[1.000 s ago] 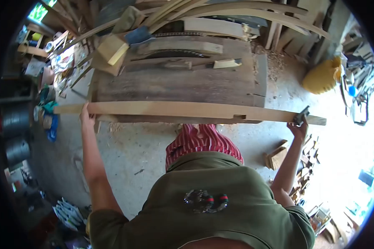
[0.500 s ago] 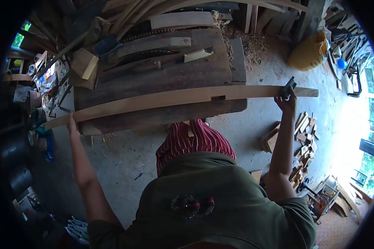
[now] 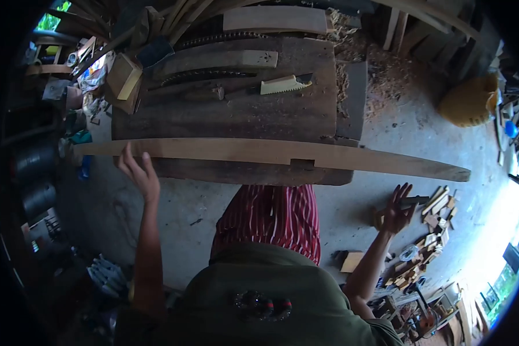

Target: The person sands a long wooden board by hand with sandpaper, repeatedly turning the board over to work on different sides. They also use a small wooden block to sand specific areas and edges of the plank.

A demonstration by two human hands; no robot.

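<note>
A long, slightly curved wooden beam [image 3: 230, 151] with a notch in its near edge lies across the workbench [image 3: 225, 121], both ends overhanging. My left hand [image 3: 139, 173] is at the beam's near edge toward its left end. Its fingers are apart and overlap the wood; whether they press on it I cannot tell. My right hand [image 3: 397, 214] is off the beam, below its right part, over the floor. In it is a small dark tool [image 3: 415, 200], held between spread fingers and thumb; its exact kind is unclear.
On the bench lie a pale-handled saw [image 3: 282, 85], a curved board [image 3: 259, 59] and a wooden block [image 3: 126, 83]. Wood shavings [image 3: 389, 86] and a yellow sack [image 3: 470, 101] are at the far right. Offcuts [image 3: 429, 242] are piled on the floor at right.
The beam's left end has swung away from me and its right end toward me. My right hand has left the beam and dropped nearer with the dark tool. The left hand's grip has loosened.
</note>
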